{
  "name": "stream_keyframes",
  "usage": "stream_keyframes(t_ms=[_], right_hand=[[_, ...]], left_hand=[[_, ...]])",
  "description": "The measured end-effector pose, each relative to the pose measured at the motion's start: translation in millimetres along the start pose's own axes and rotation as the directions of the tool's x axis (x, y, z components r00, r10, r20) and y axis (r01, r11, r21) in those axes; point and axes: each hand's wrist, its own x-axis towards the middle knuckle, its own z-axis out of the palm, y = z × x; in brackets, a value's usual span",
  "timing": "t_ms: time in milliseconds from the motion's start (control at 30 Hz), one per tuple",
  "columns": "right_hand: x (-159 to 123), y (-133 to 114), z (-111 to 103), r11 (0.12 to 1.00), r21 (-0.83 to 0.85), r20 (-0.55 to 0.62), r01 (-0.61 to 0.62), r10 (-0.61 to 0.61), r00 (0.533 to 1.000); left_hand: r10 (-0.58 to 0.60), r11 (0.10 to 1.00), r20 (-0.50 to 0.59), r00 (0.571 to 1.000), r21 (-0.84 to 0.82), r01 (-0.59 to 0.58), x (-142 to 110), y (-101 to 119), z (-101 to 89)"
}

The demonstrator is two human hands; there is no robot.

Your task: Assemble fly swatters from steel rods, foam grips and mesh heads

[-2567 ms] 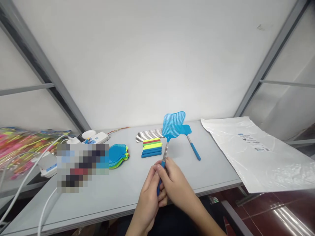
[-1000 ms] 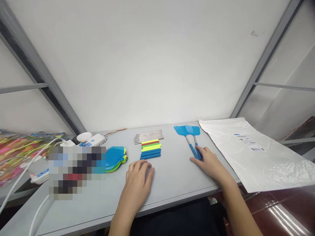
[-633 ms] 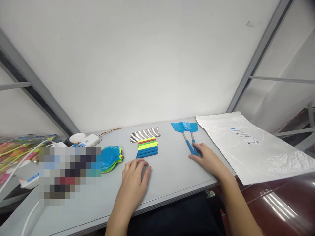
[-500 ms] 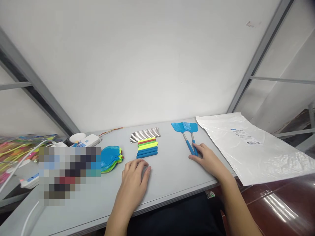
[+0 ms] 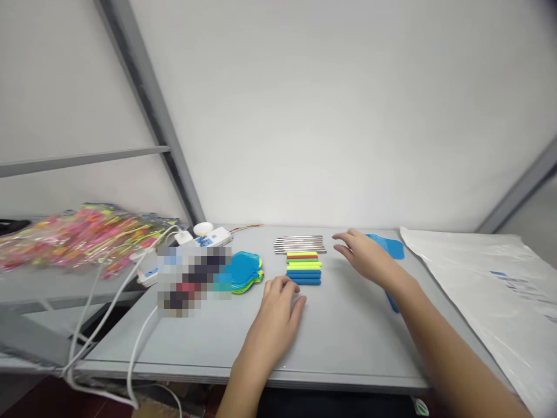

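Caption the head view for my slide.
Right hand open beside metal rods, left hand near coloured handle grips, stacked fly-swatter heads at left.

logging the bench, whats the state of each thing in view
left hand: open, holding nothing
right hand: open, holding nothing
metal rods: side by side
coloured handles: side by side
mesh heads: stacked
blue swatters: lying down, partly hidden
white package: lying flat
power strip: on or off unclear

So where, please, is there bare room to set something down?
Bare table lies at the front between the left hand and right forearm, and between the left forearm and white cable. Crowded: rods and handles mid-table, power strip and mesh heads left, blue swatters beside the white bag.
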Motion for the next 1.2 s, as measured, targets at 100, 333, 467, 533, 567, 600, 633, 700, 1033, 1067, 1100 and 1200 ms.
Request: stream_keyframes(t_ms=[100, 333, 467, 533, 567, 600, 633, 700, 1033, 1067, 1100, 1200], right_hand=[[75, -14, 17, 0.990, 0.024, 0.106, 0.139, -0.141, 0.984], [164, -6, 66, 0.956, 0.063, 0.333, 0.287, -0.291, 0.897], [178, 1, 76, 0.938, 0.108, 0.416, 0.330, -0.345, 0.842], [183, 3, 77, 0.930, 0.121, 0.432, 0.347, -0.364, 0.825], [185, 4, 78, 0.926, 0.125, 0.439, 0.356, -0.374, 0.817], [187, 5, 78, 0.922, 0.128, 0.443, 0.366, -0.383, 0.810], [189, 6, 78, 0.918, 0.128, 0.447, 0.375, -0.391, 0.805], [191, 6, 76, 0.913, 0.118, 0.447, 0.390, -0.400, 0.800], [182, -10, 27, 0.944, 0.051, 0.278, 0.327, -0.328, 0.903], [176, -15, 20, 0.946, 0.076, 0.231, 0.314, -0.323, 0.918], [168, -20, 12, 0.946, 0.137, 0.174, 0.294, -0.315, 0.933], [134, -43, -4, 0.798, 0.580, -0.004, 0.160, -0.194, 0.981]], left_hand=[[-0.056, 0.998, 0.018, 0.998, 0.036, 0.055, 7, -4, -10.9], [-0.191, 0.981, 0.062, 0.980, 0.044, 0.189, 17, -19, -15.6], [-0.210, 0.977, 0.074, 0.975, 0.063, 0.206, 19, -23, -10.1], [-0.216, 0.974, 0.066, 0.974, 0.090, 0.209, 19, -23, -7.9], [-0.218, 0.972, 0.064, 0.974, 0.101, 0.211, 19, -22, -7.1], [-0.220, 0.971, 0.064, 0.973, 0.106, 0.212, 19, -22, -6.3], [-0.221, 0.971, 0.068, 0.973, 0.106, 0.213, 20, -21, -5.7], [-0.232, 0.970, 0.081, 0.969, 0.100, 0.223, 21, -20, -4.6], [-0.220, 0.973, 0.109, 0.970, 0.090, 0.210, 20, -18, -6.6], [-0.196, 0.981, 0.101, 0.975, 0.031, 0.194, 19, -16, -9.4], [-0.169, 0.984, 0.085, 0.982, -0.038, 0.172, 17, -14, -12.6], [-0.085, 0.972, -0.012, 0.996, -0.220, 0.080, 14, -6, -21.4]])
